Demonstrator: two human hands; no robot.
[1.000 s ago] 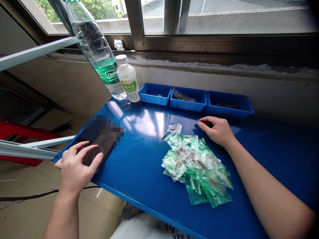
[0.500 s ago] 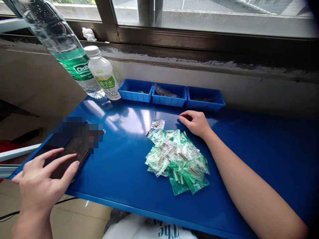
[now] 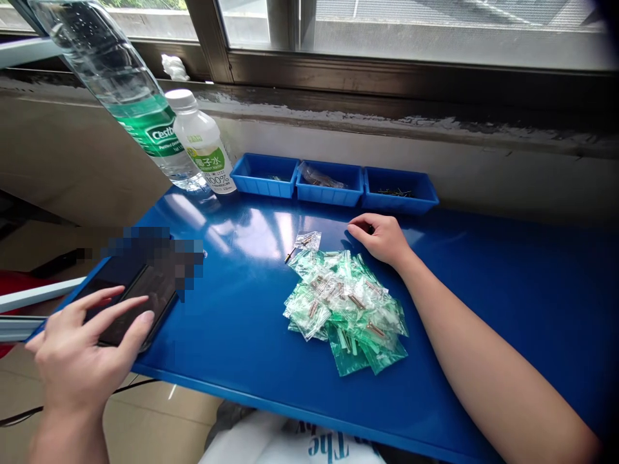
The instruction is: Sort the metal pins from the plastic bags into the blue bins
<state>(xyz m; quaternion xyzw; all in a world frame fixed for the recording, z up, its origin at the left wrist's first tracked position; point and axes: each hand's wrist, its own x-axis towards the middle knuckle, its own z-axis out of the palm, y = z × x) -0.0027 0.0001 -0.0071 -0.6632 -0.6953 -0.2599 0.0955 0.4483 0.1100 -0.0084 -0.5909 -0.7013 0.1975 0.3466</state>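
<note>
Fingers of the left hand spread loosely over a dark device.

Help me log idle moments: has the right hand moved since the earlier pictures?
No, not visibly: the right hand keeps its place in front of the rightmost blue bin.

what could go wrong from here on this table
The left hand could nudge the phone, near the edge of the table, onto the floor. The right hand, close to the loosely heaped bags, might scatter some. The loose pin by the small bag could roll away.
</note>
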